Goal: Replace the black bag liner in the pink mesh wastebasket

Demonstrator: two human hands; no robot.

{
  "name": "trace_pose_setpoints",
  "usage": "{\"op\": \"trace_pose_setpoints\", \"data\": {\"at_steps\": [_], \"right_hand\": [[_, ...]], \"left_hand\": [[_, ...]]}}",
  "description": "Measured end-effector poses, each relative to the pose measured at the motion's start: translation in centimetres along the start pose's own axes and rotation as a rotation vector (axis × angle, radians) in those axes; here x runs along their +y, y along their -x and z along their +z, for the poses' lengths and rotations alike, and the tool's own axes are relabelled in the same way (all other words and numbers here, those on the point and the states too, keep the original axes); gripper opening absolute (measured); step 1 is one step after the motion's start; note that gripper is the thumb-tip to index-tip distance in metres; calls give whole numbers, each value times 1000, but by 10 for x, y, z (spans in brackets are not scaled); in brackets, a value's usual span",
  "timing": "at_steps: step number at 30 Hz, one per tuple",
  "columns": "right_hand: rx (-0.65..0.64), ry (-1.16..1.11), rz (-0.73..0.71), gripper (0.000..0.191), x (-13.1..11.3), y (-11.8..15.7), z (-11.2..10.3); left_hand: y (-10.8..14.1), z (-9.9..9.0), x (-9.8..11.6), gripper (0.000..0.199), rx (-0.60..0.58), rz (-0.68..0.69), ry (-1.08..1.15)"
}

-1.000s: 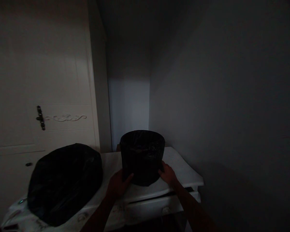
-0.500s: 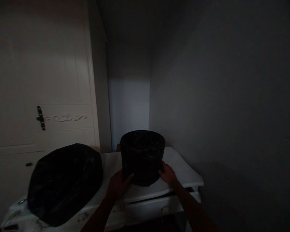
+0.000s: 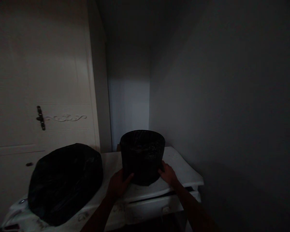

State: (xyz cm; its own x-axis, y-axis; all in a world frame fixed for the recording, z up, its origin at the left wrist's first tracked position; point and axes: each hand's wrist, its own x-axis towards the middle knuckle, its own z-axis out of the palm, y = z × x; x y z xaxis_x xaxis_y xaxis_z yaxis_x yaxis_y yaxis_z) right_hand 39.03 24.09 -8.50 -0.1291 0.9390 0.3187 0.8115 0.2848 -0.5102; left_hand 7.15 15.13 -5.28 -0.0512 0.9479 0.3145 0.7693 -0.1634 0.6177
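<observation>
A round black bin (image 3: 143,164), lined with a dark plastic bag folded over its rim, stands upright on a white dresser (image 3: 181,166). My left hand (image 3: 118,185) grips the bin's lower left side, thumb on the front. On the lower right side, my right hand (image 3: 168,174) holds it the same way, its fingers partly hidden behind the bin. To the left sits a large, bulging black plastic bag (image 3: 66,183), touched by neither hand. The dim light hides the inside of both.
A white wardrobe (image 3: 62,80) with a dark handle (image 3: 40,118) rises behind the bag at left. A grey wall (image 3: 219,112) runs along the right side. The dresser's front has drawers with knobs (image 3: 165,210) and a dark gap above the right one.
</observation>
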Motion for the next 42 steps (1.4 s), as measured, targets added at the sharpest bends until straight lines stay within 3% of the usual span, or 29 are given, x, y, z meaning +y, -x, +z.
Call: {"op": "trace_pose_setpoints", "data": {"at_steps": [42], "right_hand": [[61,-46,-46,63,3,-1,4]], "left_hand": [[0,0,0,66,11,5,27]]}}
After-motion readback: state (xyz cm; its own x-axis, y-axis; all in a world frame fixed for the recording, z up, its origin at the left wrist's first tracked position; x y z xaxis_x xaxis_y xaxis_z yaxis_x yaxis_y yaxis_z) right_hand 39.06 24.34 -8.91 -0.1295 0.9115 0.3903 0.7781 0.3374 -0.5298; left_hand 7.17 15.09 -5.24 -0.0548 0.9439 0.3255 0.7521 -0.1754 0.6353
